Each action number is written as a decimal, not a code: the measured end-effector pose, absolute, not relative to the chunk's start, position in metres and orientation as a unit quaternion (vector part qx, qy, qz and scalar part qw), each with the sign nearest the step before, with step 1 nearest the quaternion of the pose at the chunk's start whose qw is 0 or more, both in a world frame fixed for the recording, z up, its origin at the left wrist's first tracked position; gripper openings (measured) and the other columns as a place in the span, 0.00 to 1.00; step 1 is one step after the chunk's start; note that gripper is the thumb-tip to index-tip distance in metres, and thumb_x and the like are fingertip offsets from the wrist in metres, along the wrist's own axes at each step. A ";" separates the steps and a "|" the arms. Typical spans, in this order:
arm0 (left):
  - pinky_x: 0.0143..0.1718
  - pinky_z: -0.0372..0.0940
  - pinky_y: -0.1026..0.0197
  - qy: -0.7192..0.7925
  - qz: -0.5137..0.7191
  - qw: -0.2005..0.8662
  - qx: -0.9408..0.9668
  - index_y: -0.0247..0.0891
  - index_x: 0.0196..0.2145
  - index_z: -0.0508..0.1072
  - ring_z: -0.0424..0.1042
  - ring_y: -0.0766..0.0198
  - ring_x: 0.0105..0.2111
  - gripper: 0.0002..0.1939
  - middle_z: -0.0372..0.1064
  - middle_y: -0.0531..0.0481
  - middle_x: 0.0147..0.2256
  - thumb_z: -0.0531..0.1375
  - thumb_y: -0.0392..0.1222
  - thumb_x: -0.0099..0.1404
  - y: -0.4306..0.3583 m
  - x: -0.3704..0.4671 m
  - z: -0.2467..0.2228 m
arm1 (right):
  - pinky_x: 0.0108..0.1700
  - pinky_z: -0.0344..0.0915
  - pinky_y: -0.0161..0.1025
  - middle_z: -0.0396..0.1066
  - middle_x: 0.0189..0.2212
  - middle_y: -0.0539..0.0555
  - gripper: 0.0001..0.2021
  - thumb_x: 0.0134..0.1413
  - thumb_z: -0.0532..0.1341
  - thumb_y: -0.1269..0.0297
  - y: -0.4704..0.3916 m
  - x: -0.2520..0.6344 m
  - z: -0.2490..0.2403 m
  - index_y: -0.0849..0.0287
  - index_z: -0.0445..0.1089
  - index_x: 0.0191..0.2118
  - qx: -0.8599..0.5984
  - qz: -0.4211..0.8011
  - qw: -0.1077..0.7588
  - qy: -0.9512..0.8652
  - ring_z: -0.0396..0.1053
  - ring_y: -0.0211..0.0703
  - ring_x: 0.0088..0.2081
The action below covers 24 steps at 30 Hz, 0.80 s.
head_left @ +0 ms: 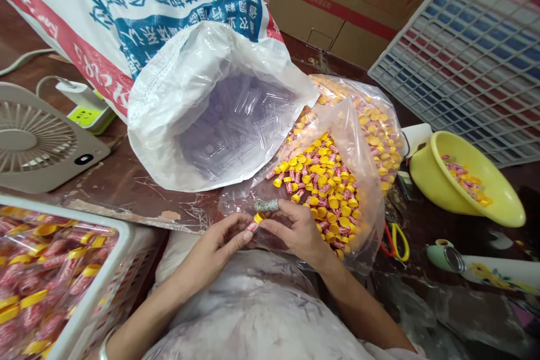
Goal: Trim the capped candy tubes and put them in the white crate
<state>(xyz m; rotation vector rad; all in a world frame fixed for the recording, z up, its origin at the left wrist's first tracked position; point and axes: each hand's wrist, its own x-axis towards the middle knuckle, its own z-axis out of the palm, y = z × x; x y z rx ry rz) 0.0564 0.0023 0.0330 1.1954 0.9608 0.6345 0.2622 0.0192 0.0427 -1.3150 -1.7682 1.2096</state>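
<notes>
Just above my lap, my left hand [230, 236] pinches a small red-and-white wrapped piece with a yellow cap [255, 221]. My right hand [293, 228] meets it from the other side, its fingers closed at the yellow cap. A grey-green patterned cylinder [266, 206] lies at my right index fingertip; whether I grip it is unclear. Behind my hands, a clear plastic bag [352, 124] spills many yellow-capped pieces [333, 185]. To its left, a large white sack [169, 140] gapes open, with clear plastic tubes [248, 124] inside.
A white basket [122, 236] of capped tubes stands at the lower left, below a fan [37, 140] and power strip [90, 115]. On the right are a yellow bowl [439, 180], scissors [396, 242], a floral cylinder [498, 273] and a white wire rack [455, 62].
</notes>
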 end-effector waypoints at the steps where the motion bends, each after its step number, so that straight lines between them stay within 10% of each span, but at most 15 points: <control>1: 0.44 0.68 0.59 0.418 0.294 0.691 0.511 0.39 0.45 0.71 0.75 0.60 0.39 0.14 0.75 0.49 0.40 0.57 0.51 0.70 0.002 0.058 0.033 | 0.42 0.68 0.41 0.73 0.33 0.50 0.10 0.61 0.65 0.54 0.018 0.260 0.042 0.56 0.72 0.37 -0.484 0.446 0.316 -0.684 0.71 0.44 0.37; 5: 0.43 0.69 0.58 0.411 0.325 0.740 0.422 0.38 0.42 0.69 0.75 0.59 0.38 0.15 0.75 0.49 0.37 0.59 0.53 0.68 0.004 0.065 0.034 | 0.58 0.64 0.54 0.70 0.51 0.60 0.27 0.50 0.72 0.55 0.011 0.251 0.029 0.55 0.66 0.54 -0.420 0.297 0.341 -0.787 0.66 0.56 0.56; 15: 0.38 0.68 0.61 0.401 0.340 0.731 0.436 0.38 0.38 0.68 0.72 0.62 0.35 0.08 0.72 0.51 0.34 0.61 0.42 0.62 0.013 0.082 0.033 | 0.57 0.66 0.59 0.69 0.48 0.62 0.30 0.45 0.73 0.57 0.010 0.245 0.023 0.57 0.62 0.52 -0.428 0.162 0.305 -0.835 0.66 0.61 0.53; 18: 0.38 0.65 0.60 0.483 0.300 0.537 0.623 0.38 0.37 0.69 0.69 0.61 0.35 0.09 0.69 0.51 0.34 0.56 0.31 0.58 0.027 0.068 0.041 | 0.59 0.65 0.57 0.66 0.56 0.64 0.38 0.45 0.74 0.50 0.018 0.269 0.037 0.57 0.60 0.59 -0.440 0.177 0.256 -0.842 0.64 0.61 0.58; 24: 0.26 0.57 0.59 0.569 0.007 0.034 0.822 0.34 0.41 0.75 0.70 0.51 0.35 0.16 0.67 0.39 0.37 0.50 0.25 0.63 0.070 0.034 0.072 | 0.40 0.67 0.45 0.72 0.34 0.56 0.07 0.66 0.58 0.62 0.027 0.343 0.048 0.57 0.69 0.36 -0.628 -0.014 0.182 -0.757 0.72 0.52 0.38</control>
